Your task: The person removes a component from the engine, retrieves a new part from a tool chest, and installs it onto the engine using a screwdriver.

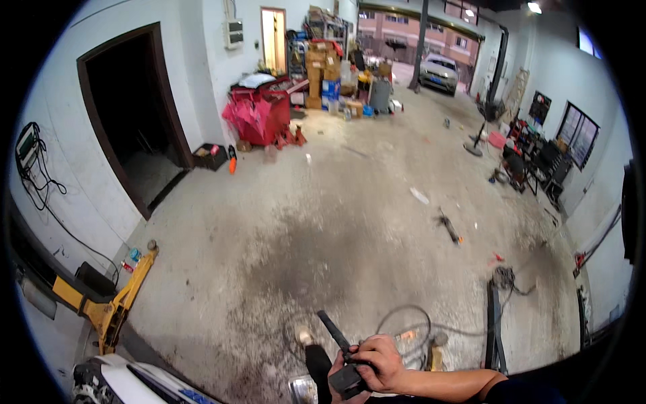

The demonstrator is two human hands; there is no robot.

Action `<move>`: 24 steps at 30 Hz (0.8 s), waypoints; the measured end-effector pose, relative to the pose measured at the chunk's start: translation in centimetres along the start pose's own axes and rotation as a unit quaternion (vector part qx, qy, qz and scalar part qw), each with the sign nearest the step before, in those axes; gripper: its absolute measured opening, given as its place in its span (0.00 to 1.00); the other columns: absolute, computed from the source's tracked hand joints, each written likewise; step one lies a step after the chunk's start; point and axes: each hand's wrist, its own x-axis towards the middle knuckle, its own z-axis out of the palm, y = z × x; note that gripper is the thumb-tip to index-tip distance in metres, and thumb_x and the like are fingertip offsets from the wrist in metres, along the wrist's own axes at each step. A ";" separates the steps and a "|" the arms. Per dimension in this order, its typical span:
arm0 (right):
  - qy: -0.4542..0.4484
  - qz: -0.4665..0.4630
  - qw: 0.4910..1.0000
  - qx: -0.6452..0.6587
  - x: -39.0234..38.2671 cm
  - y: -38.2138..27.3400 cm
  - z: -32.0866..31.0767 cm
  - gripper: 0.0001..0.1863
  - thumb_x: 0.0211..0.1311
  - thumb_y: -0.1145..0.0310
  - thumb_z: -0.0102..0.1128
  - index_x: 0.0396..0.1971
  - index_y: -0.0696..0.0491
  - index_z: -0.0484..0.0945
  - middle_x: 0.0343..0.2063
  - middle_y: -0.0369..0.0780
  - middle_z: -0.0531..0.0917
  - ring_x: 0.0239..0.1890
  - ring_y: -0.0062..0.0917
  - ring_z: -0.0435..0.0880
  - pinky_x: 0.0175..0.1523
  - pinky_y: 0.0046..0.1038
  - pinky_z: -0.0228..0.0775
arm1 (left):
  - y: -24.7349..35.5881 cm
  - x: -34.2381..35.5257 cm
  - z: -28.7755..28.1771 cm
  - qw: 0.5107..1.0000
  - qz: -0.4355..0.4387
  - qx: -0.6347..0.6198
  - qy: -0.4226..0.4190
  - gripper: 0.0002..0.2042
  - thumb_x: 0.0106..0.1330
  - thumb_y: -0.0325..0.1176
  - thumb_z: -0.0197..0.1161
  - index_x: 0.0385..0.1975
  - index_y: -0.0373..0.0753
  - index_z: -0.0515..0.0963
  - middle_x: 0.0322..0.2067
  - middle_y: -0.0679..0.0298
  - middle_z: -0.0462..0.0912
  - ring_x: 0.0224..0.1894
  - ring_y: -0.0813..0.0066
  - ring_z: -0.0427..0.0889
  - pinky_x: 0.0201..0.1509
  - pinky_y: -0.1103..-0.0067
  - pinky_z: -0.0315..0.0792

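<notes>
At the bottom centre, my left hand (338, 370) is wrapped round a black handheld tool (348, 382), which has a long dark tubular end (330, 326) pointing forward and up-left. My right hand (377, 360) grips the same tool from the right, its fingers curled over the middle and hiding part of it. My foot in a light shoe (303, 334) shows behind the tool.
Hoses (420, 313) lie on the stained concrete floor (249, 215) near a dark metal beam (494, 323). A yellow lift arm (118, 306) and white bodywork (134, 384) are at left. Boxes (316, 81), a red bin (262, 111) and a parked car (437, 74) stand farther back.
</notes>
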 end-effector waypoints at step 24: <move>-0.161 0.827 0.526 -0.118 16.8 73.1 16.1 0.20 0.63 0.63 0.52 0.52 0.58 0.72 0.33 0.46 0.83 0.34 0.34 0.81 0.40 0.32 0.73 | 48.8 49.0 56.1 0.937 0.254 0.190 0.146 0.17 0.64 0.44 0.53 0.37 0.34 0.76 0.34 0.53 0.80 0.48 0.52 0.76 0.62 0.58 0.65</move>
